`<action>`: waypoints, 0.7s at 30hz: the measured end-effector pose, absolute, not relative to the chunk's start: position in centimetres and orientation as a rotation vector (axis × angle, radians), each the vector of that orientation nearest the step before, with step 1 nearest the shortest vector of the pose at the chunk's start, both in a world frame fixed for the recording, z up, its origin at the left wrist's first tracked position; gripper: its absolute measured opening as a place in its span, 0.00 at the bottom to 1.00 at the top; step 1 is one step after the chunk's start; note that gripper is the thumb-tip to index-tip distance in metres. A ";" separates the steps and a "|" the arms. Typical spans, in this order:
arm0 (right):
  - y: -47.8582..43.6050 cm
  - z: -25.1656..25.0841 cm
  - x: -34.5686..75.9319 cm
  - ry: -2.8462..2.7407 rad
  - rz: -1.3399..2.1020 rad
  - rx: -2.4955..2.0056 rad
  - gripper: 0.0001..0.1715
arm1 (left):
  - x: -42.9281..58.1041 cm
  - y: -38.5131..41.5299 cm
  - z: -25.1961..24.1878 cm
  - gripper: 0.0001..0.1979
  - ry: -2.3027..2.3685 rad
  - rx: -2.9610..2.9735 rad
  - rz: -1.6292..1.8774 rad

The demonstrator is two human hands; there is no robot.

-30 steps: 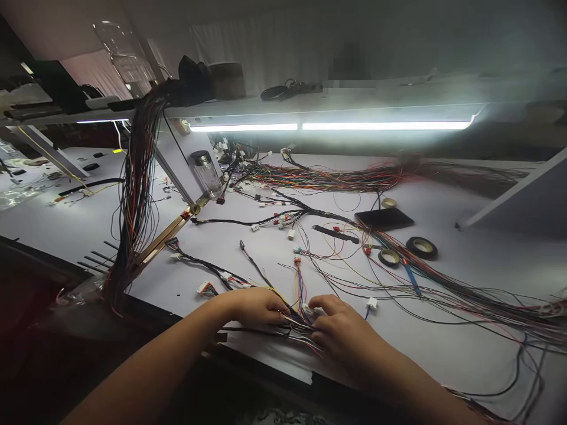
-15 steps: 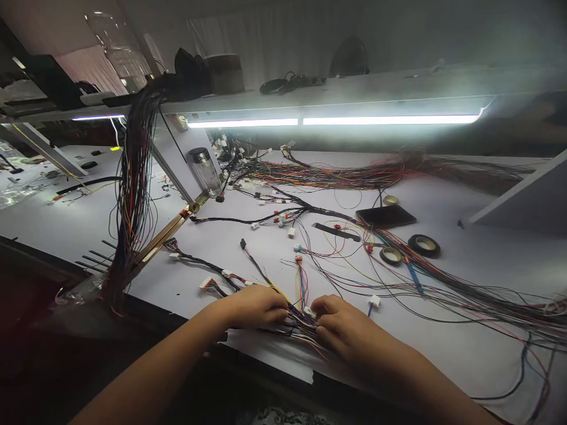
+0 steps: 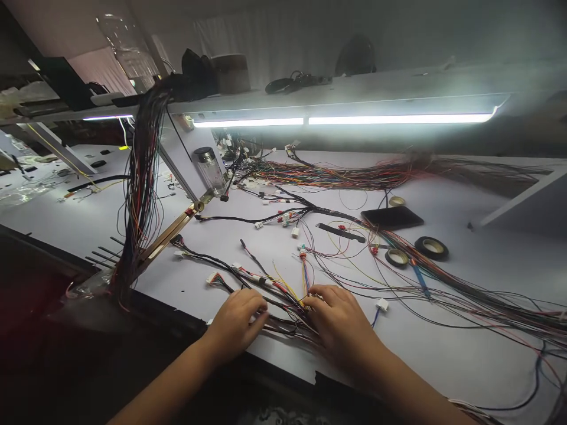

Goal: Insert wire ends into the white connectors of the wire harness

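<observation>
My left hand point(image 3: 237, 321) lies on a bundle of thin coloured wires point(image 3: 287, 316) near the front edge of the white table point(image 3: 443, 348), its fingers stretched over the wires. My right hand point(image 3: 339, 321) rests on the same bundle just to the right, fingertips pinching wires where they meet. A small white connector point(image 3: 381, 304) on a blue wire lies right of my right hand. Another white connector point(image 3: 214, 278) lies above my left hand.
A thick hanging wire loom point(image 3: 139, 189) drops at the left beside a brass arm point(image 3: 170, 233). Two tape rolls point(image 3: 432, 248), a black phone point(image 3: 392, 217) and a glass jar point(image 3: 210, 171) stand farther back. Long wire bundles point(image 3: 487, 295) run to the right. A lit shelf spans overhead.
My left hand has opened and flattened over the wires, sliding slightly left and down. My right hand has edged up along the bundle. The view has shifted a little.
</observation>
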State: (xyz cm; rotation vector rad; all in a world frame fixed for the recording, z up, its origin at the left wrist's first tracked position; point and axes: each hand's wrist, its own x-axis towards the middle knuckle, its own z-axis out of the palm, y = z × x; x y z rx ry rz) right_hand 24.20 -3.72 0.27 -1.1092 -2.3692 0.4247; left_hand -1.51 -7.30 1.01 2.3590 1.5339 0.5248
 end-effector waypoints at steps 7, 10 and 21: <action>-3.2 3.1 20.6 -2.533 0.765 -0.965 0.15 | -2.5 -10.9 -0.3 0.07 1.573 2.399 0.451; -1.3 3.7 17.9 -2.653 1.089 -1.037 0.21 | -2.1 -11.0 -0.7 0.08 1.566 2.394 0.462; 3.7 1.3 18.1 -2.514 1.711 -0.924 0.34 | -1.8 -11.4 -0.5 0.10 1.543 2.290 0.335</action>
